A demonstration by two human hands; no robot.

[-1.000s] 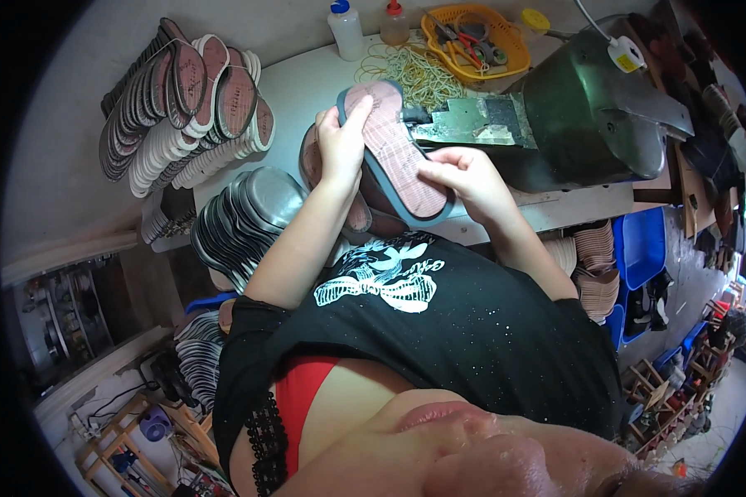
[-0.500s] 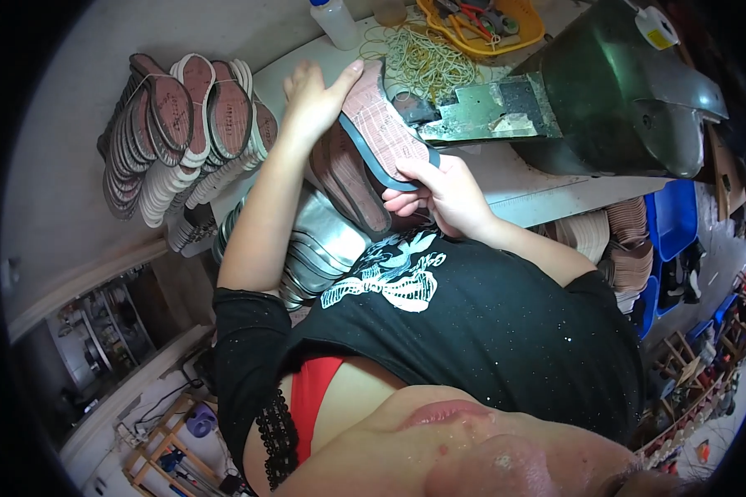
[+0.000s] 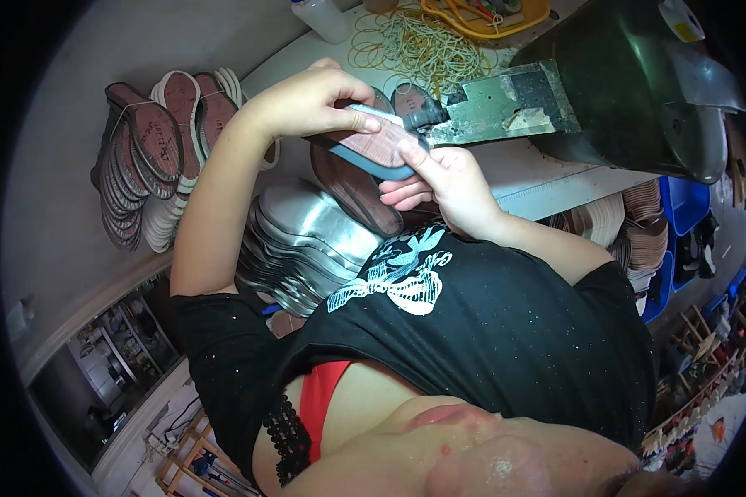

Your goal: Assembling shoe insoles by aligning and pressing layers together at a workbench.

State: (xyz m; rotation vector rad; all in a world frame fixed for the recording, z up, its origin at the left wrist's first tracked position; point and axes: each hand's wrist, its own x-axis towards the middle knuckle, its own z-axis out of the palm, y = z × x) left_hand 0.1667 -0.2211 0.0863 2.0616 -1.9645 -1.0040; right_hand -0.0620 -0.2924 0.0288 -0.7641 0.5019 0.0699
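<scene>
A shoe insole (image 3: 360,151) with a pink plaid face and a dark blue-grey edge is held between my two hands. My left hand (image 3: 323,101) bends over its far left part, thumb pressed on the plaid face. At the right end my right hand (image 3: 452,184) pinches it, with the thumb on top and fingers beneath. The insole lies tilted close to the dark tip of a green machine's flat arm (image 3: 510,106); whether they touch I cannot tell. Just below it, more pink insoles (image 3: 344,186) lie on the white table (image 3: 526,184).
The green machine body (image 3: 630,91) fills the far right. Behind it sit an orange basket (image 3: 472,31), tangled cord (image 3: 414,51) and a plastic bottle (image 3: 322,21). Bundled insoles (image 3: 145,145) stand at left, shiny silver soles (image 3: 307,232) near me, blue bins (image 3: 686,203) at right.
My left hand has curled over the insole, its thumb now on the plaid face. The insole has turned flatter and tilted. My right hand keeps its pinch, and the view has shifted slightly.
</scene>
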